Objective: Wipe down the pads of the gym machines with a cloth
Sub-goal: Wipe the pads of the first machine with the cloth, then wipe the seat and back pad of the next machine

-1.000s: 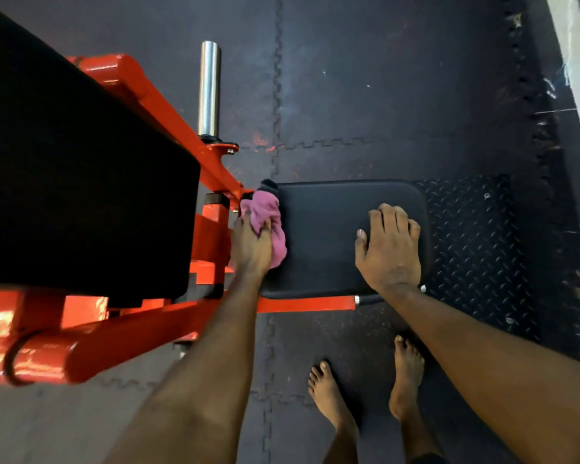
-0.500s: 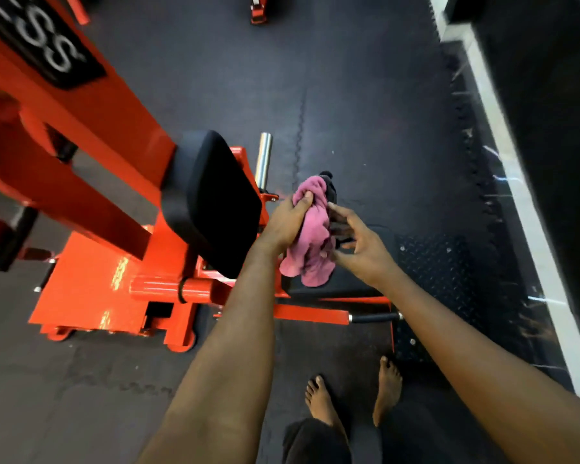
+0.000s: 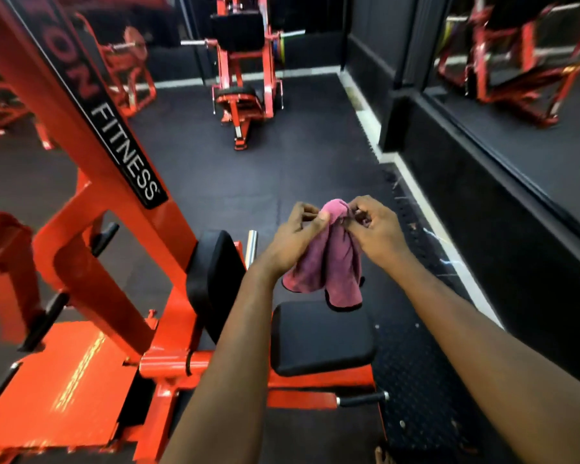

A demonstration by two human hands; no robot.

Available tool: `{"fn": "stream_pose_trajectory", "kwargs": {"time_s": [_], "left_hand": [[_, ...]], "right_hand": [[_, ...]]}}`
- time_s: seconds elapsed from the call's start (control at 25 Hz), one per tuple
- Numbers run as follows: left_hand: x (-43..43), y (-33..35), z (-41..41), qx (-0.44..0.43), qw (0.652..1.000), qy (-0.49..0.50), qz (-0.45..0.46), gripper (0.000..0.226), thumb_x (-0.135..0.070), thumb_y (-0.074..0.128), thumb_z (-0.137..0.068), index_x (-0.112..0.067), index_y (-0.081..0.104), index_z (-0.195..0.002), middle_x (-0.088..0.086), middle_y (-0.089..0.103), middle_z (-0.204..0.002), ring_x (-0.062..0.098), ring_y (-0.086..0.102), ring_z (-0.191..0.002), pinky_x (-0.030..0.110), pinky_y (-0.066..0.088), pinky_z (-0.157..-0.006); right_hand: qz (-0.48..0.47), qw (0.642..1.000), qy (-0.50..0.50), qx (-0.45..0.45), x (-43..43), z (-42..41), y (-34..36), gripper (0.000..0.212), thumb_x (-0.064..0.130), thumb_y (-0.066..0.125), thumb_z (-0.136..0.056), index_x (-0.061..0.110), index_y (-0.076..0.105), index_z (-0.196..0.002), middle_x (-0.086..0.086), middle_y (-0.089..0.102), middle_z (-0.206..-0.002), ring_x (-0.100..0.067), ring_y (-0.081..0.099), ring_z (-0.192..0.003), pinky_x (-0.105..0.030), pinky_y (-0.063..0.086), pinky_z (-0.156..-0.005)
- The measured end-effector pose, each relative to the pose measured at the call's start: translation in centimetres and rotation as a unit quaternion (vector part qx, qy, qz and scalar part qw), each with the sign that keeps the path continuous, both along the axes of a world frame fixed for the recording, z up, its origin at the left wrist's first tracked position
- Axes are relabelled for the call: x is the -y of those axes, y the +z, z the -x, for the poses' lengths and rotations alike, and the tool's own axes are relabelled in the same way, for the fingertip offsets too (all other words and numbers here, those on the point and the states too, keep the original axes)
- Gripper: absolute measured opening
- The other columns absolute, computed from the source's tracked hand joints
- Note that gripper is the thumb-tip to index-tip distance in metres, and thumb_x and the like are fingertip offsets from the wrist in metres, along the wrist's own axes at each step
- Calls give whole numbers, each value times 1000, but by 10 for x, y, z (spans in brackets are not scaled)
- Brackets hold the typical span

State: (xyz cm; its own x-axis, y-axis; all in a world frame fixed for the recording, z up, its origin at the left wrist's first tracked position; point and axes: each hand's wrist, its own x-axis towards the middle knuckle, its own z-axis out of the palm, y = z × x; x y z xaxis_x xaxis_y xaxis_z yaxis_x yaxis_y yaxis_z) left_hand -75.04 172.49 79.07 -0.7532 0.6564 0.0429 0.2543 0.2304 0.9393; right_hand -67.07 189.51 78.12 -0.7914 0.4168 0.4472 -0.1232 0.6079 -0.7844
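A pink cloth (image 3: 329, 262) hangs in the air above the black seat pad (image 3: 318, 339) of an orange machine. My left hand (image 3: 297, 234) pinches the cloth's top from the left. My right hand (image 3: 372, 226) pinches the same top from the right. The cloth's lower edge dangles just over the seat pad's far edge. An upright black back pad (image 3: 215, 283) stands left of the seat, behind my left forearm.
The orange frame (image 3: 91, 182) with a FITNESS label rises at the left. A chrome peg (image 3: 251, 244) sticks up beside the back pad. Another orange machine (image 3: 243, 78) stands farther ahead. A black wall with a mirror (image 3: 516, 95) runs along the right, over dark rubber flooring.
My left hand lifted the cloth off the seat pad and my right hand left the pad to take the cloth too. My view rose from straight down to across the gym.
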Motion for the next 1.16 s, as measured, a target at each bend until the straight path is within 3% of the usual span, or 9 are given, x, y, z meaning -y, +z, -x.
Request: {"fn": "stream_pose_trajectory", "kwargs": {"time_s": [0.12, 0.28, 0.4, 0.52, 0.6, 0.72, 0.8, 0.92, 1.16], "left_hand": [[-12, 10, -3, -132, 991, -8, -12, 35, -41, 69, -87, -15, 57, -107, -2, 66, -102, 10, 61, -89, 23, 48, -75], [-32, 34, 11, -259, 962, 37, 75, 23, -30, 52, -77, -10, 59, -85, 7, 65, -76, 29, 57, -74, 36, 42, -64], [-56, 69, 13, -307, 943, 51, 122, 13, -23, 52, -76, -11, 56, -73, 10, 62, -70, 38, 58, -75, 38, 42, -60], [-78, 101, 3, -316, 936, 25, 154, 18, -31, 47, -70, -18, 45, -58, 2, 50, -61, 37, 52, -70, 33, 35, -60], [-79, 115, 2, -328, 931, 17, 161, 14, -35, 46, -68, -26, 51, -59, 0, 47, -59, 35, 50, -68, 32, 35, -60], [-60, 133, 17, -367, 911, 92, 161, 14, -42, 52, -69, -30, 55, -60, 2, 52, -62, 35, 54, -70, 32, 39, -61], [-40, 140, 36, -386, 884, 135, 227, 29, -46, 66, -72, -22, 54, -60, 4, 56, -69, 33, 53, -72, 32, 41, -63], [-19, 133, 59, -365, 864, 90, 334, 39, -51, 85, -66, -23, 59, -66, 1, 61, -74, 25, 54, -75, 28, 38, -63], [-18, 94, 77, -311, 903, 58, 290, 20, -18, 84, -75, -17, 64, -72, 6, 61, -72, 29, 60, -78, 28, 36, -63]], "right_hand": [[11, 999, -33, 19, -18, -8, 31, 9, 13, 74, -89, 10, 67, -85, 2, 64, -71, 0, 50, -59, -20, 42, -62], [13, 997, -80, 12, -51, -26, 51, 6, 10, 75, -88, 13, 71, -89, -5, 72, -83, -11, 62, -72, -29, 52, -73], [71, 990, -122, -4, -55, -33, 43, 32, 15, 79, -85, 13, 63, -113, -3, 65, -111, -15, 65, -90, -19, 52, -76], [124, 987, -66, 73, -41, -39, 24, 61, 25, 89, -75, 12, 52, -122, 0, 62, -114, -14, 64, -96, -21, 51, -79], [83, 985, -63, 139, -42, -40, 5, 46, 17, 87, -73, 12, 65, -113, -3, 73, -103, -20, 68, -94, -35, 54, -83], [27, 969, -149, 193, -56, -49, -7, 11, 27, 78, -70, 20, 73, -77, -1, 72, -73, -26, 70, -79, -36, 53, -68], [43, 962, -193, 191, -70, -56, -3, 23, 33, 80, -73, 21, 64, -62, 4, 62, -59, -21, 64, -69, -33, 45, -60], [52, 946, -273, 169, -91, -65, 12, 26, 28, 78, -83, 19, 63, -65, 6, 60, -61, -20, 61, -68, -31, 43, -58], [65, 930, -337, 128, -114, -65, 26, 15, 20, 67, -87, 27, 65, -74, 4, 68, -73, -19, 65, -73, -39, 57, -68]]}}
